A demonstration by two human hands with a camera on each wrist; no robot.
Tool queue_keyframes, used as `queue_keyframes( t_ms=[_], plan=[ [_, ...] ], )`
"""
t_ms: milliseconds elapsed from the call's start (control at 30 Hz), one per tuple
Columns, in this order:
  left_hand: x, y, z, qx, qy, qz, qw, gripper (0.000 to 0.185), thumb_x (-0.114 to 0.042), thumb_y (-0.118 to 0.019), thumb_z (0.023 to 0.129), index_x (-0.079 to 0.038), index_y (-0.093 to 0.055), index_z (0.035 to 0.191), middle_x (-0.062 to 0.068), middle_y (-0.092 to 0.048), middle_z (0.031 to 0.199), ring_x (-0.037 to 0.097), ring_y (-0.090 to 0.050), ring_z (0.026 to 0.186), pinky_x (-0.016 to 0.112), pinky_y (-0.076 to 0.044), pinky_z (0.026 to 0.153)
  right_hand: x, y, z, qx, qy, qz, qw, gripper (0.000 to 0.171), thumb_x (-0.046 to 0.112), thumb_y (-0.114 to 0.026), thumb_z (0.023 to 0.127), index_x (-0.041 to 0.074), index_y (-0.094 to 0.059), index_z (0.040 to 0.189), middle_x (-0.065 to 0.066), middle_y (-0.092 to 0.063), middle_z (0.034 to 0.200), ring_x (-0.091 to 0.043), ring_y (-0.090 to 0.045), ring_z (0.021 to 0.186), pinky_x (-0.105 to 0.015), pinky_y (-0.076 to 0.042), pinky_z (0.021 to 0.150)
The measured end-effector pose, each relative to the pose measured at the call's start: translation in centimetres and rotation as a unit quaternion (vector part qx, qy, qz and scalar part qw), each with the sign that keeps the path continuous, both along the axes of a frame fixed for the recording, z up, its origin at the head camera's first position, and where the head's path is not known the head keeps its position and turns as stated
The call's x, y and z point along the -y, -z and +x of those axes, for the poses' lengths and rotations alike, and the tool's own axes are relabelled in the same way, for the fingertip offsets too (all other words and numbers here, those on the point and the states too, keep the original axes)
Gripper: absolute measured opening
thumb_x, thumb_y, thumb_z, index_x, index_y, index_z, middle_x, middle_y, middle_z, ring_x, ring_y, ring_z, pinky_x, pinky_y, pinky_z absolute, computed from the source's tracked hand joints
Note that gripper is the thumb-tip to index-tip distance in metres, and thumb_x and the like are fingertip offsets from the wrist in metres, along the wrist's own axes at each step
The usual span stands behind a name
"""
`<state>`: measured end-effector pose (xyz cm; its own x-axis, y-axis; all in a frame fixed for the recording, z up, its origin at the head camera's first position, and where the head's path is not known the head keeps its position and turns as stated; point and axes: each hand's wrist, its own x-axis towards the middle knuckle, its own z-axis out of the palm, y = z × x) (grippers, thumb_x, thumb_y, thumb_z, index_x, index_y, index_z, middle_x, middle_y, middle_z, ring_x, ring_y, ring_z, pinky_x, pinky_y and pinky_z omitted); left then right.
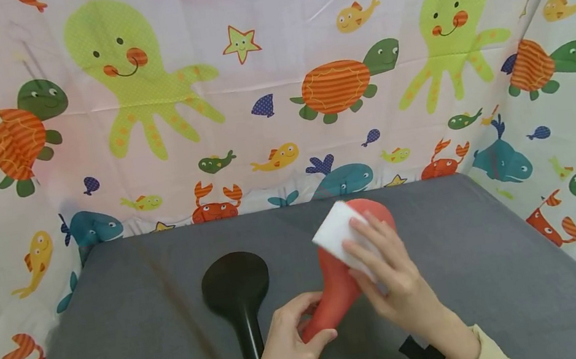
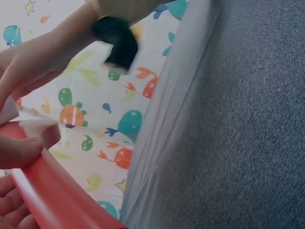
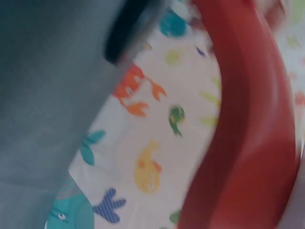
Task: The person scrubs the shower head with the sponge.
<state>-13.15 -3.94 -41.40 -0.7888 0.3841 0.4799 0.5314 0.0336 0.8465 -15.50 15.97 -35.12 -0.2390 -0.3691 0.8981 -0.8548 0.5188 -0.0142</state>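
In the head view my left hand (image 1: 292,337) grips the lower end of a red, curved handheld shower head (image 1: 337,287), its thumb and fingers around the handle. The shower head is held tilted above the grey surface, wide end up and away. My right hand (image 1: 400,277) holds a white sponge block (image 1: 336,231) against the wide end, covering part of it. The left wrist view shows the red handle (image 2: 62,191) close up, with the sponge (image 2: 45,131) on its far part. In the right wrist view the red body (image 3: 248,119) fills the right side; the sponge's contact is hidden.
A black shower head (image 1: 235,280) lies left of my hands, its handle toward me and partly behind the left wrist. A grey cloth (image 1: 503,271) covers the table. A curtain (image 1: 272,70) printed with sea animals stands at the back and sides. A blurred brown strand (image 1: 187,312) crosses the left.
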Motion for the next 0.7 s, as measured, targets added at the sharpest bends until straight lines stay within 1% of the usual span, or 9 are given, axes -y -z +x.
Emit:
queue_keyframes(
  t_ms=[67,167,233,267,367,467,533,600,700],
  plan=[
    [-0.1,0.0,0.1,-0.003,0.006,-0.003,1.0,0.039,-0.002,-0.075,0.076,-0.006,-0.06,0.111,0.007,-0.063,0.097,0.017,-0.06,0.084,0.025,-0.054,0.067,-1.0,-0.7,-0.7,0.022,0.029,-0.044,0.998,0.04,0.029,-0.052,0.095,-0.005,-0.058,0.117,-0.028,-0.047,0.129,-0.045,-0.039,0.123,-0.032,-0.033,0.104],
    [-0.2,0.0,0.1,0.004,0.01,-0.005,0.9999,0.039,-0.004,-0.075,0.076,-0.009,-0.06,0.112,0.005,-0.063,0.098,0.015,-0.059,0.086,0.025,-0.054,0.069,-2.1,-1.1,-1.3,0.055,0.08,-0.096,0.991,0.049,0.035,-0.049,0.096,-0.007,-0.055,0.12,-0.026,-0.044,0.133,-0.041,-0.04,0.123,-0.019,-0.037,0.096],
    [-0.2,0.0,0.2,0.005,0.01,-0.004,0.9999,0.039,-0.004,-0.076,0.076,-0.01,-0.06,0.111,0.003,-0.063,0.098,0.014,-0.06,0.087,0.025,-0.054,0.07,-2.3,-1.1,-1.3,0.056,0.094,-0.112,0.988,0.05,0.036,-0.049,0.096,-0.007,-0.055,0.12,-0.025,-0.044,0.133,-0.04,-0.041,0.123,-0.018,-0.037,0.095],
    [-0.2,-0.1,0.2,0.006,0.009,-0.002,0.9999,0.039,-0.005,-0.076,0.076,-0.01,-0.06,0.111,0.003,-0.063,0.098,0.014,-0.06,0.087,0.025,-0.054,0.07,-2.3,-0.9,-1.1,0.049,0.093,-0.11,0.988,0.049,0.036,-0.049,0.096,-0.007,-0.055,0.119,-0.026,-0.045,0.133,-0.04,-0.041,0.122,-0.018,-0.037,0.095],
    [-0.2,-0.2,0.1,0.006,0.01,0.013,0.9999,0.039,-0.006,-0.076,0.077,-0.009,-0.06,0.112,0.004,-0.063,0.1,0.015,-0.061,0.087,0.027,-0.054,0.07,-1.4,-0.2,-0.4,0.012,0.055,-0.074,0.996,0.04,0.028,-0.051,0.096,-0.006,-0.057,0.116,-0.028,-0.047,0.128,-0.045,-0.04,0.122,-0.026,-0.034,0.102],
    [-0.1,-0.2,-0.1,0.004,0.001,0.03,0.9995,0.037,-0.006,-0.075,0.077,-0.007,-0.06,0.111,0.007,-0.063,0.099,0.017,-0.062,0.086,0.028,-0.055,0.067,-0.1,0.8,0.5,-0.031,0.0,-0.012,0.999,0.031,0.021,-0.052,0.095,-0.004,-0.06,0.113,-0.028,-0.051,0.124,-0.047,-0.04,0.12,-0.037,-0.03,0.106],
    [0.0,-0.2,-0.2,-0.001,-0.015,0.031,0.9994,0.036,-0.006,-0.075,0.077,-0.007,-0.059,0.11,0.007,-0.063,0.098,0.016,-0.062,0.085,0.028,-0.055,0.065,0.6,1.4,1.0,-0.048,-0.029,0.035,0.998,0.028,0.017,-0.05,0.096,-0.003,-0.062,0.112,-0.026,-0.053,0.122,-0.045,-0.042,0.12,-0.043,-0.027,0.107],
    [0.1,-0.3,-0.3,0.001,-0.022,0.031,0.9993,0.036,-0.005,-0.075,0.077,-0.006,-0.059,0.109,0.007,-0.063,0.097,0.015,-0.063,0.083,0.028,-0.055,0.064,1.0,1.9,1.4,-0.058,-0.047,0.076,0.994,0.027,0.016,-0.048,0.096,-0.001,-0.063,0.111,-0.025,-0.056,0.121,-0.043,-0.044,0.12,-0.045,-0.026,0.107],
    [0.2,-0.3,-0.4,0.021,-0.014,0.032,0.9992,0.036,-0.007,-0.074,0.078,-0.006,-0.059,0.111,0.008,-0.064,0.1,0.014,-0.063,0.085,0.028,-0.055,0.065,1.0,2.2,1.4,-0.058,-0.062,0.102,0.991,0.027,0.016,-0.047,0.097,0.0,-0.063,0.112,-0.023,-0.056,0.121,-0.042,-0.044,0.12,-0.045,-0.025,0.108]
  ],
)
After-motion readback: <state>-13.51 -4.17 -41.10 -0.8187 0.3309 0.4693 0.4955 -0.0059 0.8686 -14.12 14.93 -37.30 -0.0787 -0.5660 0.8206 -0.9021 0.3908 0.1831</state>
